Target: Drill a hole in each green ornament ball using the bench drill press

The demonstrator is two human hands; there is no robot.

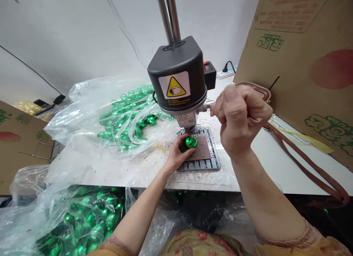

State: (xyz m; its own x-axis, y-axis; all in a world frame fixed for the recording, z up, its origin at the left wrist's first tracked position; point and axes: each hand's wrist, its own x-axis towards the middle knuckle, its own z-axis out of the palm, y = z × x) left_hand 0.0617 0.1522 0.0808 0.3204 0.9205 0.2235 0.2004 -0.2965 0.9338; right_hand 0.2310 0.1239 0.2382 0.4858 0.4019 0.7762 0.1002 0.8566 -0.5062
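A shiny green faceted ball [191, 141] sits on a brownish board [202, 147] under the chuck [189, 130] of a small black drill press [176, 74]. My left hand [178, 151] grips the ball from the left, thumb in front and fingers behind. To the right of the machine's head, my right hand [242, 114] is raised and closed around the feed lever [210, 104], most of which it hides. Dark shavings are scattered over the board and the slotted metal base [215, 158]. Whether the bit touches the ball is hard to see.
Clear plastic bags with many green balls lie on the table to the left [118, 120] and below its front edge [82, 219]. Cardboard boxes stand at right [298, 76] and far left [24, 142]. A brown-strapped bag [309, 164] and a power strip [227, 72] are at right.
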